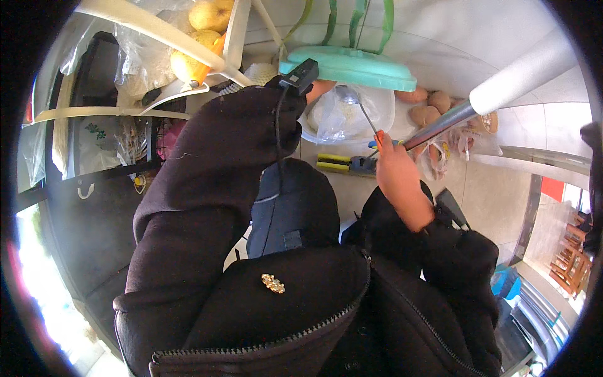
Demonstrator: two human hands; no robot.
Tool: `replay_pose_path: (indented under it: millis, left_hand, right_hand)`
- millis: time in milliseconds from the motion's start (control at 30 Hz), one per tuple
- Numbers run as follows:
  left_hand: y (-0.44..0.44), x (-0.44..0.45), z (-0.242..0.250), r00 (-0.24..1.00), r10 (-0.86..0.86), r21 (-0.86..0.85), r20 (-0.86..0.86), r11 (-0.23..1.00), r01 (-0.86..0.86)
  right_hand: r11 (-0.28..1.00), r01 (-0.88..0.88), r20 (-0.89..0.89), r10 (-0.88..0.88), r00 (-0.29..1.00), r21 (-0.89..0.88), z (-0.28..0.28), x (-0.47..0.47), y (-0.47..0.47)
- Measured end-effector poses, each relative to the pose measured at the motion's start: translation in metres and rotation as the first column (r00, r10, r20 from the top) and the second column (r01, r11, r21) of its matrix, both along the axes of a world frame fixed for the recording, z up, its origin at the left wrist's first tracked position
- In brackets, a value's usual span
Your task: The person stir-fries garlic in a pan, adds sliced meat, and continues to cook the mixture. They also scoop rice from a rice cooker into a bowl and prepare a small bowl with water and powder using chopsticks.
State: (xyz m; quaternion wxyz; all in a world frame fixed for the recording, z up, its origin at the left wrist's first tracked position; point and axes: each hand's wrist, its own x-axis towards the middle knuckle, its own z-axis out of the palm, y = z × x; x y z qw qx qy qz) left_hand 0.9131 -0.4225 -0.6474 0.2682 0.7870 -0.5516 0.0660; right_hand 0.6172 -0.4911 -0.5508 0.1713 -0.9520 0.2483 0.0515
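My right hand (400, 181) grips the handle of a metal ladle (365, 115), whose bowl lies over a clear plastic bag (339, 115) with pale contents. That bag sits in a whitish tub (390, 106). At the tub's far left edge is my left hand (321, 88), mostly hidden by my dark sleeve and a small black device; its fingers do not show. Tilted above the tub is a turquoise plastic lid (351, 66), close to my left hand. Whether that hand holds the lid cannot be told.
A squeegee mop head (346, 162) with a metal pole (443, 125) crosses at the right. Beyond it lie potatoes (424, 114) and bagged vegetables (438, 153). A rack (165, 35) with yellow fruit (191, 59) stands at upper left, above a dark cabinet (94, 212).
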Motion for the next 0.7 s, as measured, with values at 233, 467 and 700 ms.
replay_pose_path:
  millis: [233,467,700]
  left_hand:
    - [0.0,-0.003,-0.004,1.0,-0.009,-0.02,0.006,1.0,0.009]
    - [0.004,-0.006,-0.007,1.0,-0.006,-0.039,-0.002,0.999,0.006]
    - [0.004,-0.002,-0.013,1.0,-0.024,-0.066,0.0,0.998,0.024]
  right_hand:
    - [0.986,0.167,-0.06,-0.168,0.984,-0.03,-0.076,0.068,0.003]
    - [0.983,-0.078,-0.057,0.07,0.996,-0.169,-0.137,0.077,0.003]
    - [0.979,-0.202,-0.014,0.202,0.979,0.037,-0.141,0.066,-0.01]
